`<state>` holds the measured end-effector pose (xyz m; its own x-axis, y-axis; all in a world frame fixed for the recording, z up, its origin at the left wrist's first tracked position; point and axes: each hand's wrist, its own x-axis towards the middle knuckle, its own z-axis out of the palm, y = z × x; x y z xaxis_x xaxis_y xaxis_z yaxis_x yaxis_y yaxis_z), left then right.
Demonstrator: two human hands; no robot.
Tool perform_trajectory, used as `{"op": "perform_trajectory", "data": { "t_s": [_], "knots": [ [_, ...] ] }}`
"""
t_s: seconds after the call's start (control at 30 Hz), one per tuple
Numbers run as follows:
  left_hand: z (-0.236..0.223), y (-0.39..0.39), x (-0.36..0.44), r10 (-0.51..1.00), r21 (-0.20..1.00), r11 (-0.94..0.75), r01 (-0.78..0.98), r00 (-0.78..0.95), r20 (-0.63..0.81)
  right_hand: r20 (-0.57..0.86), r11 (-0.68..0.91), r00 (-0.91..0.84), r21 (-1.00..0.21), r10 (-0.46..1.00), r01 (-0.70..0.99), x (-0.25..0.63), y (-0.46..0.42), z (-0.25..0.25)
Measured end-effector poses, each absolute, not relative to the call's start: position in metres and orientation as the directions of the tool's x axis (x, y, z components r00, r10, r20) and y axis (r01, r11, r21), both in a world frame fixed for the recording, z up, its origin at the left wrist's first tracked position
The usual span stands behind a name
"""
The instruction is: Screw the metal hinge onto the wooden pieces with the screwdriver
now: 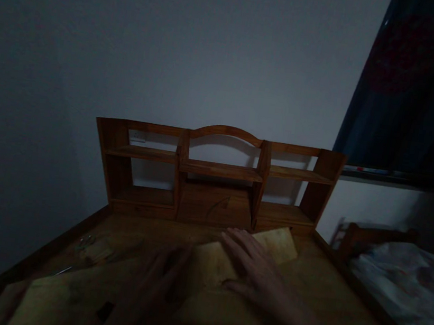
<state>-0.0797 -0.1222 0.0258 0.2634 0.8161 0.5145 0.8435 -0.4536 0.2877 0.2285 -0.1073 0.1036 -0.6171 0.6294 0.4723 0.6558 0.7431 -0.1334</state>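
Note:
The light is dim and the hands are partly blurred. My right hand [253, 266] lies flat across a pale yellowish board or sheet [209, 263], fingers stretched out and the thumb apart. The piece shows on both sides of this hand and slants up to the right. My left hand [160, 275] is near its left end, dark and smeared. A dark patch sits by its fingers, but I cannot make out whether it is a held thing or shadow. Both hands are over the wooden desk [324, 288].
A wooden shelf unit [221, 171] stands at the desk's back against the wall. Left on the desk are another pale flat piece [51, 295], a thin shiny tool [63, 271], a small dark object [104, 310] and small blurred items [95, 250]. Clear plastic sheeting [405, 283] is at right.

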Motion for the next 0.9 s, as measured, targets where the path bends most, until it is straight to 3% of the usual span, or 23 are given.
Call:
{"op": "perform_trajectory", "data": {
  "t_s": [0.07, 0.23, 0.4, 0.53, 0.9],
  "knots": [
    [0.018, -0.110, -0.047, 0.797, 0.278, -0.524, 0.805, 0.349, 0.493, 0.395, 0.699, -0.587, -0.258, 0.706, 0.667, 0.252, -0.099, 0.091],
    [0.013, -0.073, 0.010, 0.744, 0.388, -0.664, 0.639, 0.514, 0.426, 0.214, 0.548, -0.504, -0.321, 0.837, 0.772, 0.297, -0.084, 0.064],
    [0.000, -0.039, 0.019, 0.807, 0.557, -0.587, 0.588, 0.484, 0.339, 0.140, 0.470, -0.453, -0.381, 0.881, 0.796, 0.307, -0.062, 0.039],
    [-0.023, -0.020, 0.010, 0.842, 0.621, -0.523, 0.584, 0.466, 0.271, 0.166, 0.512, -0.492, -0.418, 0.855, 0.750, 0.297, -0.043, 0.027],
    [-0.029, 0.000, -0.017, 0.850, 0.607, -0.514, 0.606, 0.453, 0.268, 0.254, 0.585, -0.530, -0.429, 0.809, 0.688, 0.271, -0.007, 0.002]
  ]
}}
